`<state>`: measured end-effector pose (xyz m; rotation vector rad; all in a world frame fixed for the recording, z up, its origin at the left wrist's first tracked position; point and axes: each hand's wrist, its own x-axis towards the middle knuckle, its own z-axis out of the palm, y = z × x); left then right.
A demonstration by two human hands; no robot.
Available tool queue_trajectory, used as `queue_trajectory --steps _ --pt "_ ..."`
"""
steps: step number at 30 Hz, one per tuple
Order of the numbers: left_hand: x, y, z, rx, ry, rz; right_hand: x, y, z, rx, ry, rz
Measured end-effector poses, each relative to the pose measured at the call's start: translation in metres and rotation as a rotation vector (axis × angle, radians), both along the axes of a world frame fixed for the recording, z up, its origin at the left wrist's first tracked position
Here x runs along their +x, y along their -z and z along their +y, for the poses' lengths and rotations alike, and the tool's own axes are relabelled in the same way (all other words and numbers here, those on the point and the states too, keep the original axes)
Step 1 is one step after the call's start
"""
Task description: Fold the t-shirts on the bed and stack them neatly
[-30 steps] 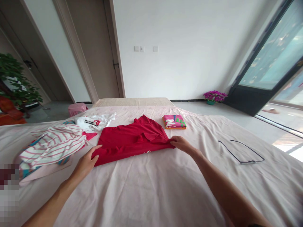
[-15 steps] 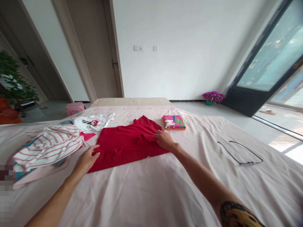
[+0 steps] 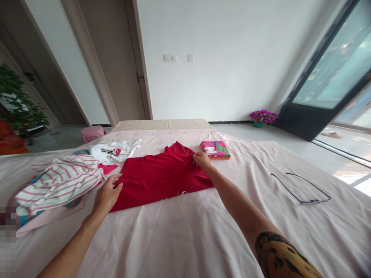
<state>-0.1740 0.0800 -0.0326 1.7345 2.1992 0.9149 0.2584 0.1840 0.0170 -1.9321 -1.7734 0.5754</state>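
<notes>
A red T-shirt (image 3: 162, 175) lies spread on the bed, folded over along its near side, with bits of white print showing at that edge. At its right end, near the collar, my right hand (image 3: 202, 161) is closed with the fingertips pinching the cloth. My left hand (image 3: 108, 193) rests at the shirt's left edge, fingers apart, touching the hem without visibly gripping it.
Left of the shirt is a heap with a striped garment (image 3: 60, 181) and a white printed shirt (image 3: 114, 150). Folded pink clothes (image 3: 216, 149) lie just beyond my right hand. Eyeglasses (image 3: 313, 200) rest on the pale bedsheet (image 3: 174, 239) at right.
My right hand has shifted up toward the collar, and the cloth there is smoother. More white print shows along the near edge. My left hand stays at the left edge.
</notes>
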Motion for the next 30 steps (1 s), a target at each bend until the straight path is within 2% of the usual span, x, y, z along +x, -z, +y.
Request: queue_trajectory --steps 2,5,9,11,16,20,23,25,28,30 --pt "0.004 -0.003 0.004 -0.024 -0.007 0.046 0.003 0.001 0.004 -0.019 0.008 0.018" --pt "0.007 -0.004 0.003 -0.052 0.002 0.095 0.011 0.003 -0.005 -0.014 0.055 0.009" --pt "0.004 0.001 -0.011 0.022 0.022 0.138 0.028 0.007 -0.039 0.091 0.150 -0.177" --pt "0.003 0.004 -0.021 0.057 0.043 0.180 0.035 0.009 -0.059 0.090 0.151 -0.296" --pt "0.007 0.007 -0.033 0.073 0.048 0.268 0.039 0.015 -0.094 0.062 0.053 -0.494" --pt "0.006 0.009 -0.031 0.129 0.080 0.283 0.042 0.015 -0.105 0.029 -0.084 -0.540" --pt "0.002 0.010 -0.036 0.150 0.127 0.294 0.053 0.015 -0.110 0.058 -0.120 -0.561" --pt "0.002 0.007 -0.044 0.116 0.134 0.331 0.062 0.017 -0.112 0.076 -0.132 -0.562" --pt "0.007 -0.004 -0.054 0.028 0.065 0.451 0.070 0.016 -0.117 0.113 -0.119 -0.553" --pt "0.017 -0.013 -0.057 0.049 0.042 0.518 0.066 0.011 -0.121 0.172 -0.087 -0.548"
